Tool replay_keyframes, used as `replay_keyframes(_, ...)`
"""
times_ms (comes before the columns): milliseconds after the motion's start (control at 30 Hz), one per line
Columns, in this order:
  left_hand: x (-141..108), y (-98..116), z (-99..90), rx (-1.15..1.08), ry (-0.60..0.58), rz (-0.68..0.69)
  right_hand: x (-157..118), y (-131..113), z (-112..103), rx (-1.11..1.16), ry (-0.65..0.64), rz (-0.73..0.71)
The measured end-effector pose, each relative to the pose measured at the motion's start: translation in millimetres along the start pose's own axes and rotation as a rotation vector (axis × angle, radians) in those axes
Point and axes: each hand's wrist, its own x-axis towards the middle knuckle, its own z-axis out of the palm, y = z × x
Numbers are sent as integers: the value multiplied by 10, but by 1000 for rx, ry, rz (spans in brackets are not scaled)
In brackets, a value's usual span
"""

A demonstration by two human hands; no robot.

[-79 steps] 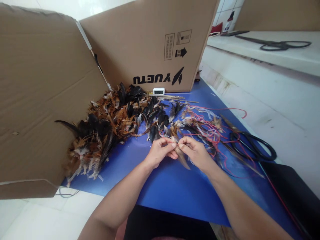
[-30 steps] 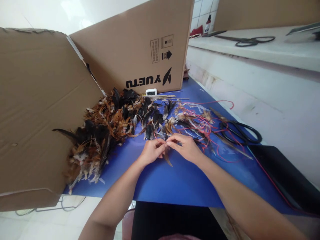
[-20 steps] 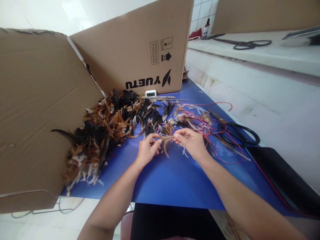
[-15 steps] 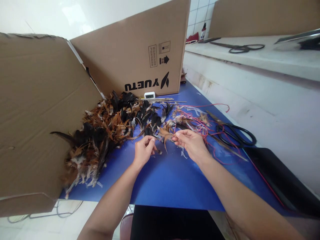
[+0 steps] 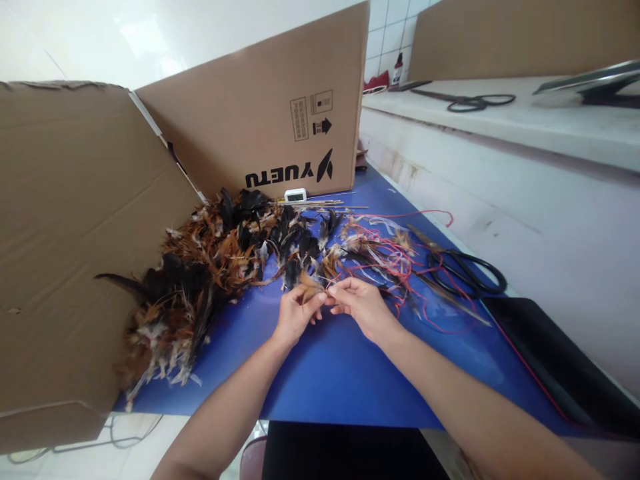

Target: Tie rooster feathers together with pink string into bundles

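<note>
My left hand (image 5: pixel 297 315) pinches a small bunch of tan-brown feathers (image 5: pixel 311 283) between thumb and fingers. My right hand (image 5: pixel 361 307) meets it at the feathers' base, fingertips closed on a thin red string (image 5: pixel 356 268); the exact grip is partly hidden by the fingers. Just beyond the hands lie loose black and brown feathers (image 5: pixel 305 247) on the blue tabletop (image 5: pixel 340 373). A large heap of brown and black feathers (image 5: pixel 220 247) spreads to the left, and a tied-looking feather bundle (image 5: pixel 167 320) lies nearer me.
Cardboard panels (image 5: pixel 260 100) stand behind and at the left. A small white digital display (image 5: pixel 295 195) and thin sticks (image 5: pixel 330 203) lie at the back. Tangled red string, black-handled scissors (image 5: pixel 470 272) and a black flat object (image 5: pixel 545 353) are on the right. More scissors (image 5: pixel 475 102) rest on the ledge.
My hands have come together, the left moving right and the right moving left. The tan feathers, earlier by my right hand, are now in my left fingers. The view has shifted slightly.
</note>
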Motion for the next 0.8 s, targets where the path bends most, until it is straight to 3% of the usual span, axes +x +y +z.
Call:
replay_keyframes(333, 27, 10, -40, -36, 85, 40, -10, -75, 11, -270, -60, -130)
replay_keyframes(433, 48, 11, -66, -92, 101, 32, -25, -198, -93, -398, 41, -245)
replay_keyframes(567, 75, -9, -89, -156, 113, 47, -55, -488, -551, -649, 294, -420)
replay_keyframes(667, 86, -23, -92, -190, 122, 56, -42, -761, -1069, -1161, 498, -490)
replay_keyframes(700, 87, -23, -90, -193, 123, 53, -26, -848, -1236, -1357, 532, -440)
replay_keyframes(767, 84, -13, -82, -187, 122, 45, 22, -999, -1520, -1727, 521, -178)
replay_keyframes(800, 81, -6, -79, -181, 119, 42, 53, -1057, -1632, -1777, 508, -103)
